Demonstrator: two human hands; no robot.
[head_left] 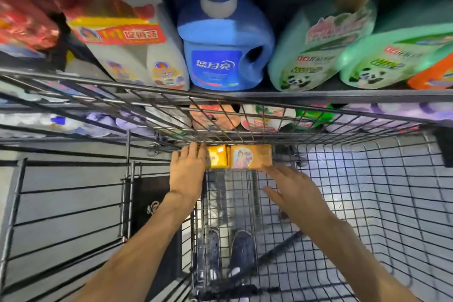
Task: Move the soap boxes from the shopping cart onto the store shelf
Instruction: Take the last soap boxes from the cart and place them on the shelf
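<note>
Two soap boxes are seen at the far end of the cart, lying on its wire floor against the front wall. The yellow box lies to the left, and the tan box, printed with a round picture, lies just beside it on the right; the two are touching.

The left hand is laid flat, fingers stretched forward and held close together, with its inner edge pressed against the left end of the yellow box. Nothing is gripped by it. The right hand is spread wide, palm down, with the fingertips at the near right corner of the tan box; whether the box is actually touched cannot be told, because of blur. Nothing is enclosed by it either.

Beyond the cart's front wall the shelf is seen. On it a blue jug stands in the middle, with a white jug to its left and green jugs to its right. More goods are stacked on a lower level, blurred behind the wire. Two dark shoes are visible through the cart floor.
</note>
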